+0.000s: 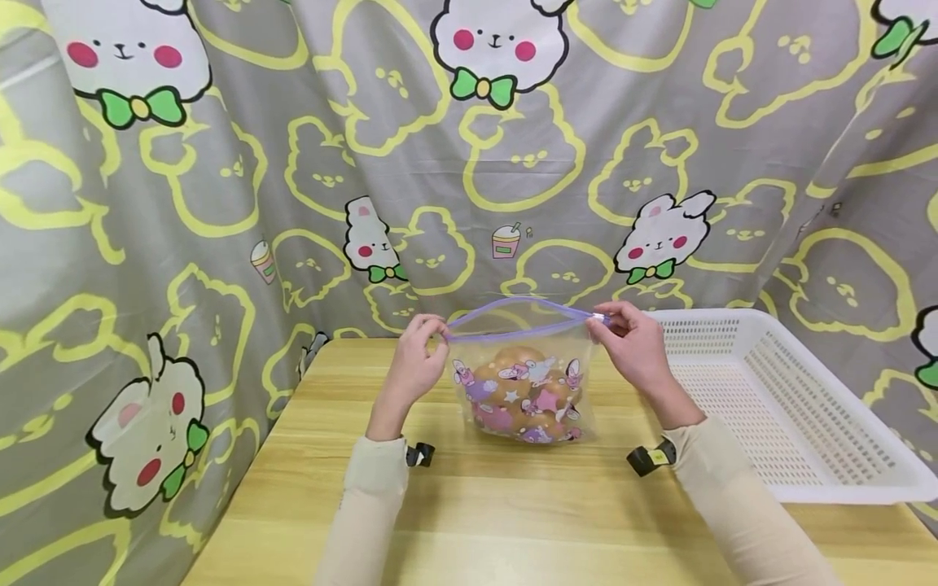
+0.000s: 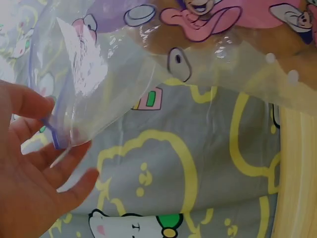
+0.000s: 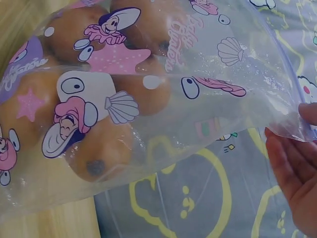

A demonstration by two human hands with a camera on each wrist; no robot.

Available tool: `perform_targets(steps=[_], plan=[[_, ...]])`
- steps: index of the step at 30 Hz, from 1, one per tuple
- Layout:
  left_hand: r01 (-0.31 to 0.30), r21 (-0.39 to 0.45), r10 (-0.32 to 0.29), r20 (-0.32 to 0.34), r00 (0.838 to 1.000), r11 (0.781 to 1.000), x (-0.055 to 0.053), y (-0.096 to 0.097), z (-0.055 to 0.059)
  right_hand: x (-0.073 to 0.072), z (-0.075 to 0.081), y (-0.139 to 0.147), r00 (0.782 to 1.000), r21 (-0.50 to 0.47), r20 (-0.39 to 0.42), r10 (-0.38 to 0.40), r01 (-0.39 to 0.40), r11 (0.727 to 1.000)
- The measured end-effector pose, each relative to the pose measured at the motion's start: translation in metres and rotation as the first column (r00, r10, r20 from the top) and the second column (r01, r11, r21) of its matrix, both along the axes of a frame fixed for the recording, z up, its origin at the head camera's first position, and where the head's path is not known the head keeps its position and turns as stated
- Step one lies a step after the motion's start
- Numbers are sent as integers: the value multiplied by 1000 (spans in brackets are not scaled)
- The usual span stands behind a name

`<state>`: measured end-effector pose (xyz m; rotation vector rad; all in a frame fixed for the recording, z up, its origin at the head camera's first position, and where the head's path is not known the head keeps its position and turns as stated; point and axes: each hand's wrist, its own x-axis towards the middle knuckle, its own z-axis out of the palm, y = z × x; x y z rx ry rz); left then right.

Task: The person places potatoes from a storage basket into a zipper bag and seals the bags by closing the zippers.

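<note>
A clear zip bag [image 1: 520, 399] with a purple zip edge and printed cartoon figures holds several round orange-brown fruits [image 3: 101, 144]. Its mouth gapes in the middle, and the bag's bottom is at the wooden table. My left hand [image 1: 419, 358] pinches the left end of the zip edge between thumb and finger; in the left wrist view the other fingers of that hand [image 2: 44, 168] lie behind the corner. At the opposite top corner, by the white slider [image 1: 599, 317], my right hand [image 1: 636, 346] pinches the zip edge. The right wrist view shows this hand [image 3: 297, 168] only partly.
A white plastic basket [image 1: 828, 484] with slotted walls stands on the table's right side, close beyond my right forearm. The wooden table [image 1: 293, 488] ends at a grey curtain [image 1: 440, 163] with yellow cartoon outlines, which hangs behind and at both sides.
</note>
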<state>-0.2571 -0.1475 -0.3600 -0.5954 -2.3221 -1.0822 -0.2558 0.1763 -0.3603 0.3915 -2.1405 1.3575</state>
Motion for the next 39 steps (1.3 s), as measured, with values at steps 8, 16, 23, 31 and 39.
perform_targets(steps=[8, 16, 23, 31, 39], plan=[[42, 48, -35, -129, 991, 998, 0, -2, 1, 1, -2, 7, 998, 60, 49, -42, 39, 997], [14, 177, 1, -80, 997, 984, 10, -11, 15, 10, 4, 11, 997, 94, -7, -72, 72, 993], [-161, -172, 163, -5, 987, 972, 19, -5, 21, 12, -9, 11, 1000, 37, 20, -11, 11, 999], [-157, -525, 178, -10, 984, 837, 36, 55, 40, 18, -7, 7, 999, -78, 9, 41, -40, 996], [-182, -472, 101, -191, 976, 863, 35, 124, 29, 40, 12, -8, 996, -119, -31, 79, -82, 990]])
